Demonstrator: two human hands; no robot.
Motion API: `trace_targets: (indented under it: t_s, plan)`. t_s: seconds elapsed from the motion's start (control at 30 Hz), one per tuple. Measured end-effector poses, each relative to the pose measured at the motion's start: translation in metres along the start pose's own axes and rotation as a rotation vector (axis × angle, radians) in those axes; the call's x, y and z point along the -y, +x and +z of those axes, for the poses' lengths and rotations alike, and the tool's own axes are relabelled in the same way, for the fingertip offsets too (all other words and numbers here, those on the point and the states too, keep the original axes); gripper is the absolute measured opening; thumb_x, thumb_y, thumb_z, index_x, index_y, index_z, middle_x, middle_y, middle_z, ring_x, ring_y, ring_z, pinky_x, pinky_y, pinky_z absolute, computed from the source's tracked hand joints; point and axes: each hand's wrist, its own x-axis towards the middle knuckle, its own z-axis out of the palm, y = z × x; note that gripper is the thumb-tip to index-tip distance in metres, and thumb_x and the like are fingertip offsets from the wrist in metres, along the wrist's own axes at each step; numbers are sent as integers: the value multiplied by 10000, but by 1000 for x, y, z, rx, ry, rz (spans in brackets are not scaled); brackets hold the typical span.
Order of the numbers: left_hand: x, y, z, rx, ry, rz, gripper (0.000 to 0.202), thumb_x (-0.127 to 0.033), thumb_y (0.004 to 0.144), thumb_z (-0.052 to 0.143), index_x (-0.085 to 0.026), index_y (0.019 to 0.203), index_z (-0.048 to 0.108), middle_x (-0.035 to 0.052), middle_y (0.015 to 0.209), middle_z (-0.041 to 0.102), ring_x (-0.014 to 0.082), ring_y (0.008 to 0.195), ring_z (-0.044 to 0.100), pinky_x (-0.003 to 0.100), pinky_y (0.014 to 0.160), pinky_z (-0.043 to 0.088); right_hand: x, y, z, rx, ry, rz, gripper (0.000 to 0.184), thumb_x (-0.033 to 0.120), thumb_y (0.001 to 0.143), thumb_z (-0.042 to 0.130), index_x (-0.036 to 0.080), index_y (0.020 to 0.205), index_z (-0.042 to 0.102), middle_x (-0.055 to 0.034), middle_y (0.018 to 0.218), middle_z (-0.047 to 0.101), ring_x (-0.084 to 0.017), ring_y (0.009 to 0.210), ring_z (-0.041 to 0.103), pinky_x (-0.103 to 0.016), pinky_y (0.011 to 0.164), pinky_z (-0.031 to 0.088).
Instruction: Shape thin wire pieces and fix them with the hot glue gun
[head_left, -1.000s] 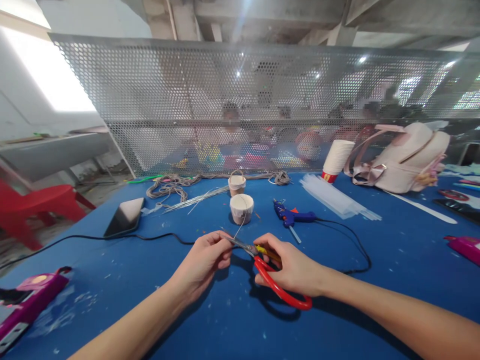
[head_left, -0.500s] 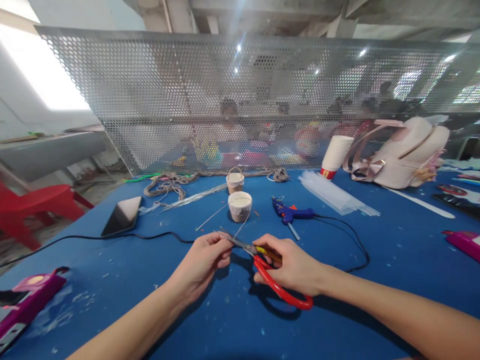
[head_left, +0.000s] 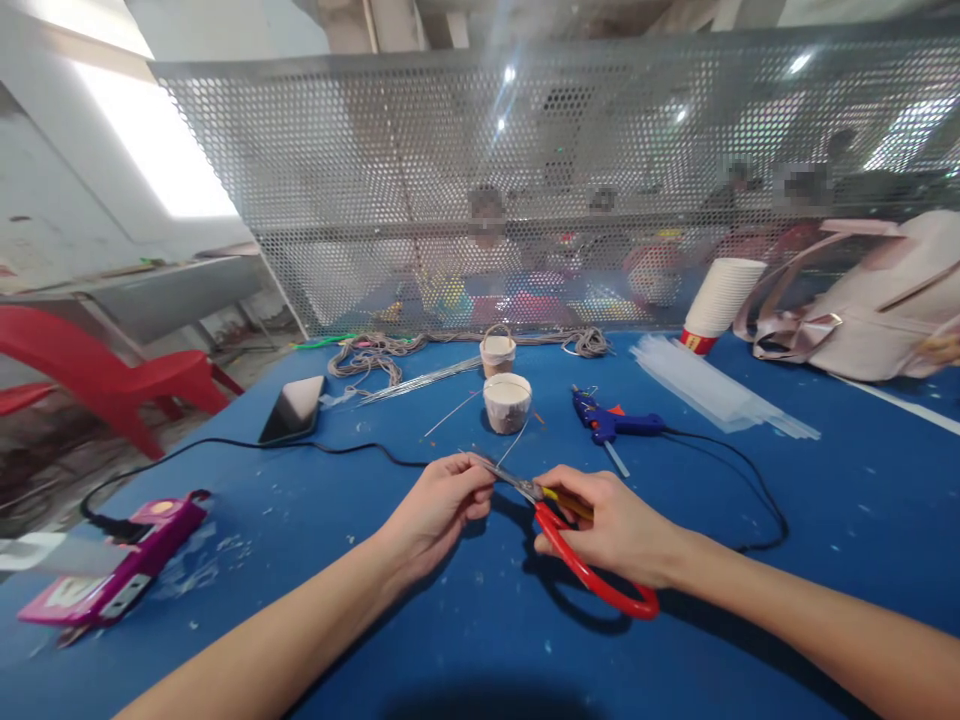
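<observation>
My right hand (head_left: 611,525) grips red-handled scissors (head_left: 592,580), blades pointing left toward my other hand. My left hand (head_left: 435,510) pinches a thin metal wire (head_left: 511,446) right at the blade tips. The wire rises toward a small cup wrapped in twine (head_left: 507,402) standing just beyond my hands. A second small cup with a loop handle (head_left: 498,352) stands behind it. Both hands hover low over the blue table (head_left: 315,560).
A blue glue gun (head_left: 611,425) with a black cable lies right of the cups. A phone (head_left: 292,410), wire rods (head_left: 420,380), twine (head_left: 367,355), clear sticks (head_left: 712,390), stacked paper cups (head_left: 716,300), a pink bag (head_left: 877,310) and a pink tool (head_left: 120,580) surround them. A perforated metal screen (head_left: 525,170) backs the table, people behind it.
The view swung left, so everything shifted right in frame. A cut wire piece now lies on the table left of the front cup. My hands keep the same grip.
</observation>
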Motion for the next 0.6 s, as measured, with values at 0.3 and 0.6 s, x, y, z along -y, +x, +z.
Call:
trace_targets:
  t_s: [0.3,0.6]
  plan:
    - [3,3,-2,16,-32,-5,141,-169,593,704,-131,565,570,-61,499,396,41,453,302,190,422,216,0,0,1,-11,-44,7,322,429,745,653,193,947,568,64,597,429,-93,540,354,-221,499,286]
    - [2,0,1,35,-28,2,135,-148,575,712,-124,565,580,-66,494,392,35,454,285,184,416,200,11,-5,2,-13,-96,43,271,351,788,600,213,995,491,46,686,520,-111,592,436,-219,545,328]
